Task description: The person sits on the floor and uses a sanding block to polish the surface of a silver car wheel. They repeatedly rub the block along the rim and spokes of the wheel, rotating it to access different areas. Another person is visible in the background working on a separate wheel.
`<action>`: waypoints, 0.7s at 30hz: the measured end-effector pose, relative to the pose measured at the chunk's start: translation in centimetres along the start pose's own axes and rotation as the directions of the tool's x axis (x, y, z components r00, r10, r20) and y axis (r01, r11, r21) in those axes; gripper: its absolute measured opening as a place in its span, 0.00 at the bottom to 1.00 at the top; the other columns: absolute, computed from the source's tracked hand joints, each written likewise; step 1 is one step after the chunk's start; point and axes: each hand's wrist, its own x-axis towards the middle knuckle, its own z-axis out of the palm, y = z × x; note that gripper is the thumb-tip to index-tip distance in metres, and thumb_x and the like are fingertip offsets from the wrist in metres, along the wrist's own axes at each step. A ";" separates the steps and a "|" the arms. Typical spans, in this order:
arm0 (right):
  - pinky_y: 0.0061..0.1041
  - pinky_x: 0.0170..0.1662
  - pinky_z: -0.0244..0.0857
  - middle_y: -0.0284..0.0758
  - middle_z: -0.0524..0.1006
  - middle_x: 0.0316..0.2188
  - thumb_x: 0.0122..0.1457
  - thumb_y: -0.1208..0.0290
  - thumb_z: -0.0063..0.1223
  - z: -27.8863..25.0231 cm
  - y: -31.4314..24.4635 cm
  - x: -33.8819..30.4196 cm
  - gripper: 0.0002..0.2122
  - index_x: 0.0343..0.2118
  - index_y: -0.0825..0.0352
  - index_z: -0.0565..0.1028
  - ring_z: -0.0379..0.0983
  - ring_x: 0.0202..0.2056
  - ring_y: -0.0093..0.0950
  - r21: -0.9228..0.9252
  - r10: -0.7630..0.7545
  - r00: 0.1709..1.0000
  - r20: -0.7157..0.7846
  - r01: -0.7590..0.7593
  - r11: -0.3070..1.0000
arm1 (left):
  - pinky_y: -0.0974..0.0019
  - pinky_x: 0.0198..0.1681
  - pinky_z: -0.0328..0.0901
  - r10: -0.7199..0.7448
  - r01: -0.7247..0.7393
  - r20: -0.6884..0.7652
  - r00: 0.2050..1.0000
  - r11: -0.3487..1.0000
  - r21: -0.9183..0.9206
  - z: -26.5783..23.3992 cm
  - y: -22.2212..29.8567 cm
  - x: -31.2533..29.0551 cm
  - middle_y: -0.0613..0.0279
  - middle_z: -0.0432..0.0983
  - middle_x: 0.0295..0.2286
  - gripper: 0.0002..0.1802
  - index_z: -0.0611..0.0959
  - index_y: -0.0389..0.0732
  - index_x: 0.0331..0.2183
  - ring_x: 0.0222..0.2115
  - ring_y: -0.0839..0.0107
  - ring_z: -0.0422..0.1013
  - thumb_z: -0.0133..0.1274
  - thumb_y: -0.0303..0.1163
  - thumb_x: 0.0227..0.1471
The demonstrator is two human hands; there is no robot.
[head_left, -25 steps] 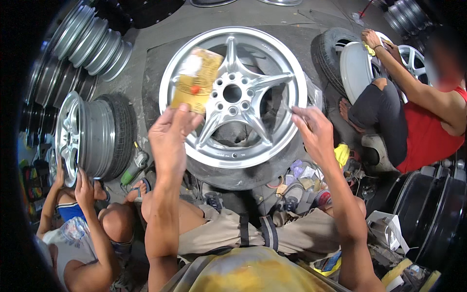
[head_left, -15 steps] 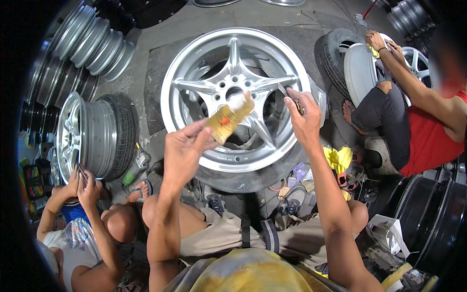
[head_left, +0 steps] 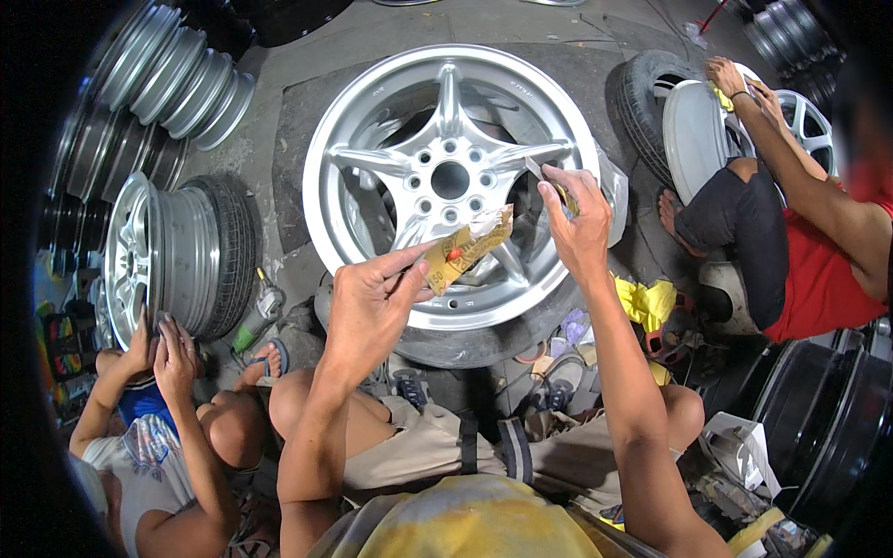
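My left hand (head_left: pixel 365 302) pinches a yellow-brown piece of sandpaper (head_left: pixel 456 259) between thumb and fingers. An orange-red dab marks its printed back, and a pale grey-white smear of paste (head_left: pixel 487 221) lies at its far end. In my right hand (head_left: pixel 581 223) is a small flat metal blade like a putty knife (head_left: pixel 533 169); the fingers hide most of its handle. Both hands are held over the near half of a silver five-spoke wheel rim (head_left: pixel 449 126), lying face up on a tyre (head_left: pixel 465 352). The blade and sandpaper are apart.
A tyred silver wheel (head_left: pixel 177 256) stands left, near a person's hands (head_left: pixel 163 349) and a green angle grinder (head_left: pixel 260 321). To the right, a person in red (head_left: pixel 828 265) works at another rim (head_left: pixel 693 135). Yellow cloth (head_left: pixel 644 302) lies by my right forearm; stacked rims (head_left: pixel 172 79) stand back left.
The sandpaper has moved down and to the right, away from the hub, and its paste end is less blurred. My right hand has shifted slightly, still holding the blade.
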 end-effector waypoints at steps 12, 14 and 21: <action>0.31 0.40 0.68 0.41 0.77 0.33 0.57 0.74 0.58 0.2 0.0 0.0 0.10 0.41 0.70 0.79 0.76 0.35 0.36 -0.016 -0.016 1.000 0.006 0.016 1.000 | 0.66 0.42 0.77 0.001 -0.001 0.026 1.000 1.000 -0.002 0.2 0.0 0.1 0.47 0.79 0.39 0.17 0.77 0.24 0.48 0.39 0.66 0.77 0.51 0.25 0.60; 0.31 0.40 0.68 0.41 0.77 0.33 0.57 0.74 0.58 0.2 0.0 0.1 0.10 0.41 0.70 0.79 0.76 0.35 0.36 -0.019 -0.015 1.000 0.010 0.015 1.000 | 0.66 0.42 0.77 0.002 -0.002 0.029 1.000 1.000 0.003 0.2 0.1 0.1 0.47 0.79 0.39 0.17 0.77 0.24 0.48 0.39 0.66 0.77 0.51 0.25 0.60; 0.31 0.40 0.68 0.41 0.77 0.33 0.56 0.74 0.59 0.0 -0.1 -0.1 0.10 0.40 0.70 0.80 0.76 0.35 0.36 0.012 -0.002 1.000 0.015 0.002 1.000 | 0.66 0.41 0.77 -0.003 0.003 0.030 1.000 1.000 -0.024 0.3 0.2 0.0 0.47 0.79 0.39 0.17 0.77 0.24 0.48 0.39 0.67 0.78 0.51 0.24 0.60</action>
